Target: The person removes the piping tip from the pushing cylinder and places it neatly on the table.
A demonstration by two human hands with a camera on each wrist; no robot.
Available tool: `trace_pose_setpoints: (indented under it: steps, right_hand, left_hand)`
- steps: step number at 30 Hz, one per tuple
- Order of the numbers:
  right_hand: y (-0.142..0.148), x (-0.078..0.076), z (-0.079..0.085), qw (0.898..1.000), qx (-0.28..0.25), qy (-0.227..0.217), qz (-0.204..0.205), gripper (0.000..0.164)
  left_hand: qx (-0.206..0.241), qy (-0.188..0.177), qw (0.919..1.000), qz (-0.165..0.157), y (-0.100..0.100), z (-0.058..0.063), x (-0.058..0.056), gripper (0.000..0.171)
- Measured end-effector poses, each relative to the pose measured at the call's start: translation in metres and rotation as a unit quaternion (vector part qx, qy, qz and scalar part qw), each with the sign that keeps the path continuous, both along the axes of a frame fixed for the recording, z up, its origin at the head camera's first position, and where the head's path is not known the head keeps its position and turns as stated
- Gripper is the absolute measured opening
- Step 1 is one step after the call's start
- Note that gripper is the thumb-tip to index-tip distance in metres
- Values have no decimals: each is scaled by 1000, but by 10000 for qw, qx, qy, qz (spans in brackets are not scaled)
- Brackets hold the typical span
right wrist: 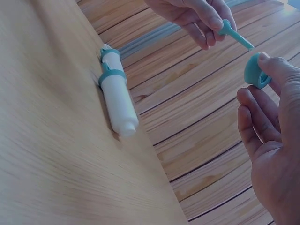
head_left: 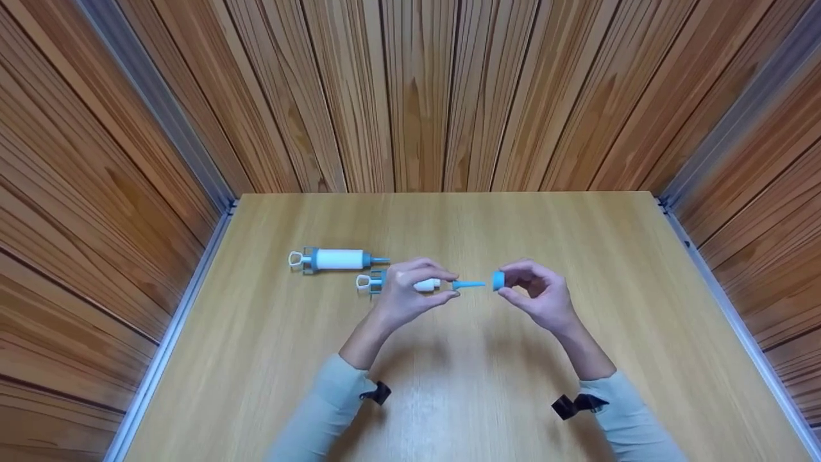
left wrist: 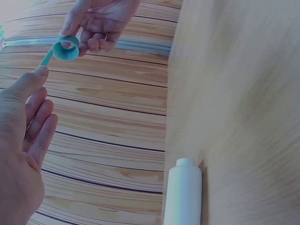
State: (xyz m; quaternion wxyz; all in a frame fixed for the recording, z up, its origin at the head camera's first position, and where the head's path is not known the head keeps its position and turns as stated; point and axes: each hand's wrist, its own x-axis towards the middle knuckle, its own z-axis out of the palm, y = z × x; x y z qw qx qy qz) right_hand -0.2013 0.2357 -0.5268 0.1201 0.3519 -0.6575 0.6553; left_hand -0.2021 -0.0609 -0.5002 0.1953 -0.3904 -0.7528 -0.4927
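My left hand (head_left: 407, 295) pinches a slim blue nozzle (head_left: 471, 284) between thumb and finger, its narrow end pointing right. Facing it across a small gap, my right hand (head_left: 544, 296) grips a blue ring-shaped screw cap (head_left: 498, 281) by its edge. The left wrist view looks into the hollow of the cap (left wrist: 66, 48), with ridges inside. A flared base shows on the nozzle (right wrist: 236, 35) in the right wrist view. Partly behind my left hand lies a large plastic syringe with a white barrel (head_left: 426, 285) and no nozzle on its stubby end (right wrist: 128, 130).
A second syringe (head_left: 340, 259), complete with blue nozzle and white pull handle, lies just behind and to the left on the wooden table (head_left: 462, 224). Slatted wood walls (head_left: 423, 96) with metal corner rails enclose the table's back and sides.
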Motion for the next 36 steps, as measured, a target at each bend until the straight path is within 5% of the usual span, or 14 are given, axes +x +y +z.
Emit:
trace_pose_setpoints:
  steps: [22,36]
  right_hand:
    - [28,-12,17,9980,-33,-194,-606,34]
    - [48,-27,-1,9936,-120,-460,-1021,33]
  left_hand:
    - [131,-335,9994,7,32,15,-19,23]
    - [387,-1047,9934,264,53,11,-33,25]
